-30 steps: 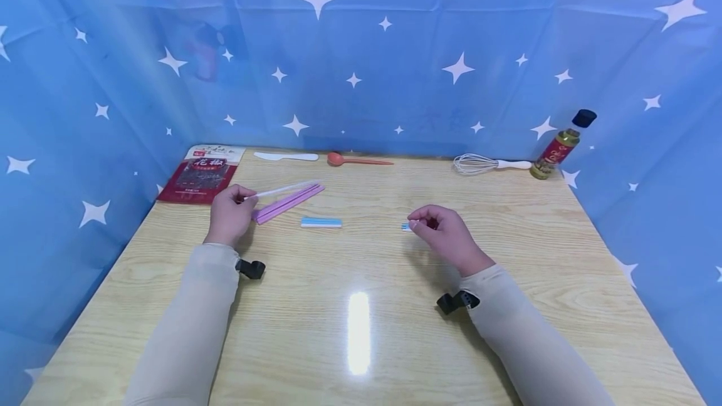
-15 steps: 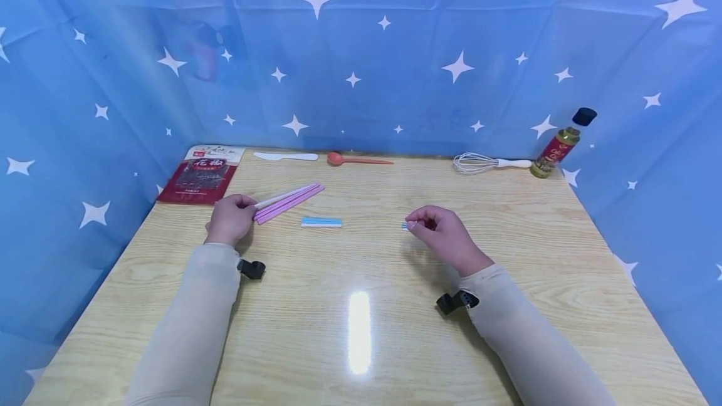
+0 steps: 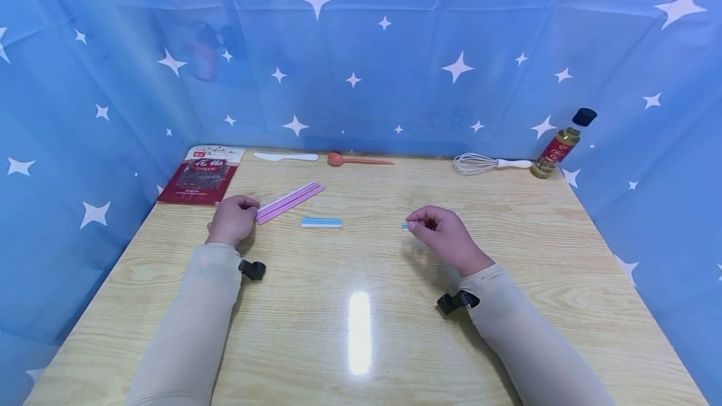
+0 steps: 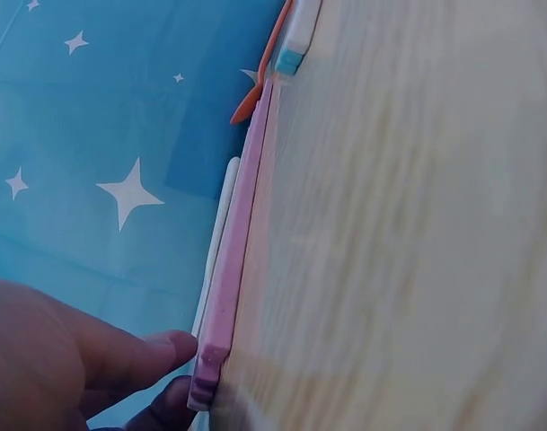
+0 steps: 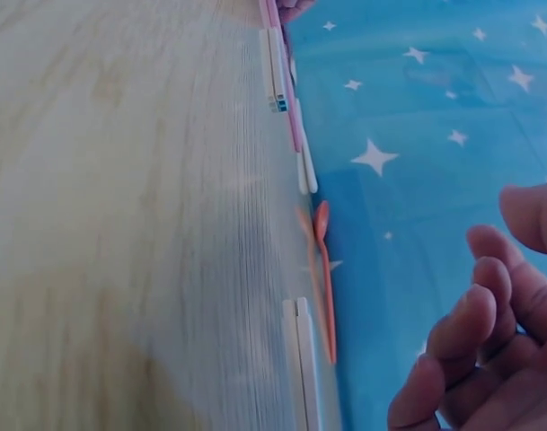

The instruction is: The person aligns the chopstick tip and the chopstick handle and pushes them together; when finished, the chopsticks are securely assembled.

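My left hand [image 3: 232,219] pinches the near end of a slim white stick [image 3: 293,193], which lies along the far side of two long pink sticks [image 3: 290,203]. In the left wrist view, its fingertips [image 4: 179,346] are at the near ends of the pink sticks [image 4: 228,296], partly hiding the white one. My right hand [image 3: 445,235], fingers loosely bent, is over short blue-and-white bars [image 3: 404,227], mostly hidden from the head. The right wrist view shows a gap between that hand [image 5: 489,332] and the white bars [image 5: 302,359]; nothing is in its fingers.
More short blue-and-white bars [image 3: 321,222] lie between the hands. Along the back are a red spice packet [image 3: 200,177], a white knife [image 3: 286,156], an orange spoon [image 3: 355,160], a whisk [image 3: 491,163] and an oil bottle [image 3: 555,152]. Blue curtain [image 3: 361,49] encloses the table.
The white stick has come down from a slant above the pink sticks to lie alongside them. My left hand has dipped slightly, then shifted a little right. The right hand has stayed almost still.
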The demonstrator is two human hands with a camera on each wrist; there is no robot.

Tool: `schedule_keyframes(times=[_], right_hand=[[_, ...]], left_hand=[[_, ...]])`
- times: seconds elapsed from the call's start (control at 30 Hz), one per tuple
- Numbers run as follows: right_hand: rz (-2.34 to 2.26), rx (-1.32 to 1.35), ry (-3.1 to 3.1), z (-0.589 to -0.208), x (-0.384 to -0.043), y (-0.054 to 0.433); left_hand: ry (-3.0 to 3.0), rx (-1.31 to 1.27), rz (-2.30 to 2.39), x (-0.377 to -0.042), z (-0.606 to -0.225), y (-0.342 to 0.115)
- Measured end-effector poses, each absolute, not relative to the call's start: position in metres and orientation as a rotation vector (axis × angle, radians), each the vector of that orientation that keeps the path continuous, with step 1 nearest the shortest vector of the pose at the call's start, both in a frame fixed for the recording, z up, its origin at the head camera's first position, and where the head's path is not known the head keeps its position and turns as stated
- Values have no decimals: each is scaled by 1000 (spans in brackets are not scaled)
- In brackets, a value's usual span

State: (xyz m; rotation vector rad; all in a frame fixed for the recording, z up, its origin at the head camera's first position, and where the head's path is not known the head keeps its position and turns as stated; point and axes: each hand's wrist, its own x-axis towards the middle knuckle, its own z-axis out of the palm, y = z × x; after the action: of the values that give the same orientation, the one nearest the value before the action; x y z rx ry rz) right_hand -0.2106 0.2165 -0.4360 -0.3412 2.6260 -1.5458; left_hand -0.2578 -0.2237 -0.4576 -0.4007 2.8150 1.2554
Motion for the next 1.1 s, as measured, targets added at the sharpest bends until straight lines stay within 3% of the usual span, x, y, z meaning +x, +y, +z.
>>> schedule_keyframes(times=[0.17,0.47,1.1], right_hand=[[-1483,-326,2670,-435,-212,222],[-1284,-182,2743,-443,-219,233],[-1005,-175,2715,-445,-222,238]], left_hand=[[2865,-289,1237,-255,-454,-215],[2724,380,1175,-247,-448,-179],[2708,435,964,-239,-451,-162]])
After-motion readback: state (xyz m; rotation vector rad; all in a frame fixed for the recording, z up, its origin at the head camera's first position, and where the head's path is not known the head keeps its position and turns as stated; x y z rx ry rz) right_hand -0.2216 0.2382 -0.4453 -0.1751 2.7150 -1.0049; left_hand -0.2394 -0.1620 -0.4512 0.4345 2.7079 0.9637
